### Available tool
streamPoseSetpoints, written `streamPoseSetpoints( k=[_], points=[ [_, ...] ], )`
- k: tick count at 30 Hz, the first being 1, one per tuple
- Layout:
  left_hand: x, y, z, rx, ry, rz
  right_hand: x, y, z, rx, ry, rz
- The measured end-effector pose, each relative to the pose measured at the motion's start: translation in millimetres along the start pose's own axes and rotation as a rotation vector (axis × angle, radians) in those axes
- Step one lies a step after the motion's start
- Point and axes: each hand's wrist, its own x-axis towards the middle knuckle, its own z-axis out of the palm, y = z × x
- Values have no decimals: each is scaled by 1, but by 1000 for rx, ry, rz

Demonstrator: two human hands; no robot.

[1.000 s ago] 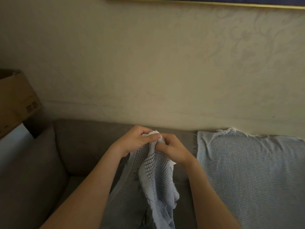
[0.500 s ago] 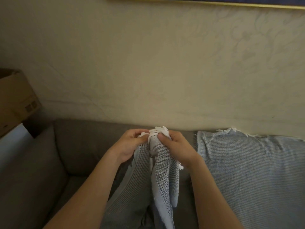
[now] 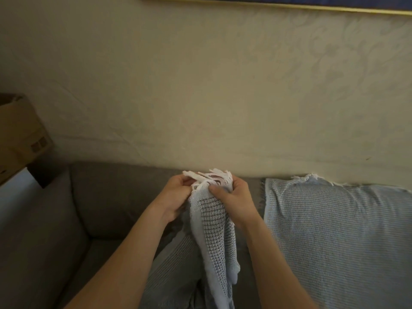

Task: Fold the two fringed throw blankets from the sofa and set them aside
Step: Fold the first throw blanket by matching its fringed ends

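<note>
Item 1: first blanket (image 3: 214, 230), pale blue waffle weave, gathered at its top edge between both hands and hanging down from them in a narrow bunch; white fringe (image 3: 209, 177) sticks up above the knuckles.
Item 2: left hand (image 3: 176, 195), fingers curled round the gathered edge from the left, gripping it.
Item 3: right hand (image 3: 236, 201), thumb across the front of the cloth, fingers curled behind, gripping the same edge. The hands are close together, with cloth between them.
Item 4: second blanket (image 3: 334, 230), same weave, just right of the right hand, spread over the sofa back and seat, fringed edge uppermost by the wall.
Item 5: sofa (image 3: 111, 197), grey, behind and below the hands.
Item 6: cardboard box (image 3: 20, 134), well left of the left hand, past the sofa arm.
Item 7: wall (image 3: 200, 85), cream, faintly patterned, above the hands.
</note>
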Motion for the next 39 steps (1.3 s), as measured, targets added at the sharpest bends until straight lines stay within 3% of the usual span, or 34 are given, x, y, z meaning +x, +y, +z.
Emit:
streamPoseSetpoints(
  k=[5, 9, 13, 20, 27, 34, 39],
  points=[
    [-2, 5, -2, -39, -88, 55, 2, 1, -1, -79, -153, -41],
    [1, 11, -7, -75, -128, 93, 5, 2, -4, -308, -112, -48],
    [4, 13, -10, 108, -26, 141, 2, -1, -1, -237, -65, -48],
    [0, 4, -13, 113, -111, -145, 0, -4, -3, -167, -44, -32],
    [-1, 6, -7, 48, -93, -180, 1, -4, -4, -215, -7, -21],
    [-3, 5, -10, 284, -131, -457, 3, -4, -5, -240, 76, 26],
    [-3, 9, -4, 230, -21, -377, 2, -3, -6, -198, 100, 61]
  ],
)
